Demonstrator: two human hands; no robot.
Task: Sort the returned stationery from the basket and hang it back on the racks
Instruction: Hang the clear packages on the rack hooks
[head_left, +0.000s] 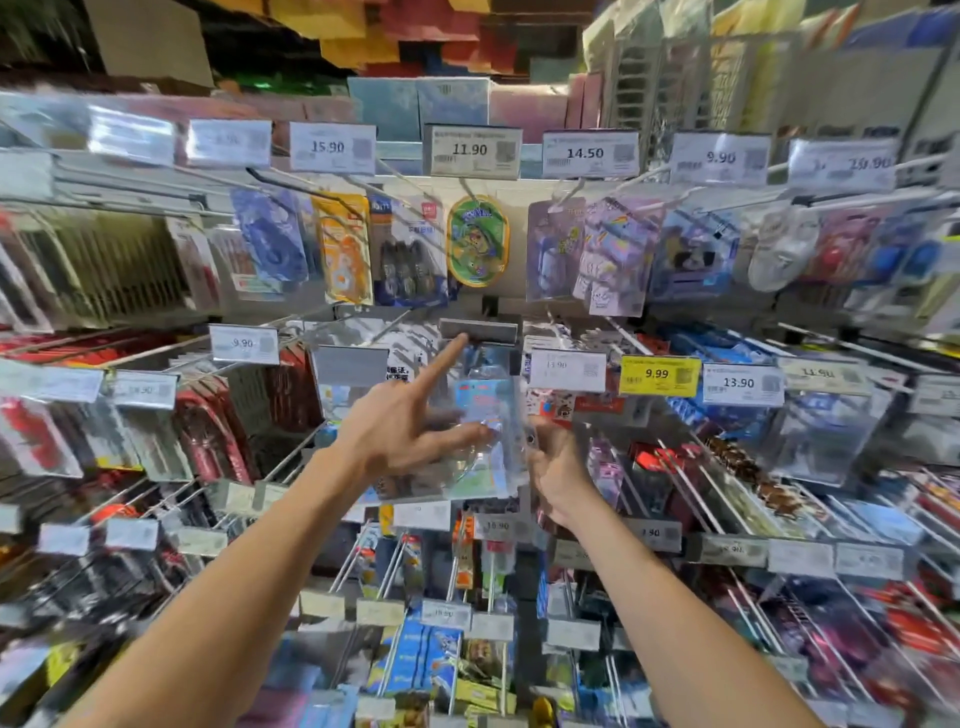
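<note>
A clear plastic stationery pack (483, 415) with a light blue card inside hangs in front of the middle rack row. My left hand (410, 426) has its index finger stretched up to the grey tag holder (478, 331) at the end of a peg, while its other fingers lie against the pack's front. My right hand (553, 467) grips the pack's right edge from behind, its fingers partly hidden by the plastic. The basket is out of view.
Peg racks full of hanging stationery surround the hands: a green oval pack (478, 241) above, price tags 11.90 (470, 150) and yellow 9.99 (658, 375), red pen packs (208, 436) at left, metal pegs (675, 478) jutting forward at right and below.
</note>
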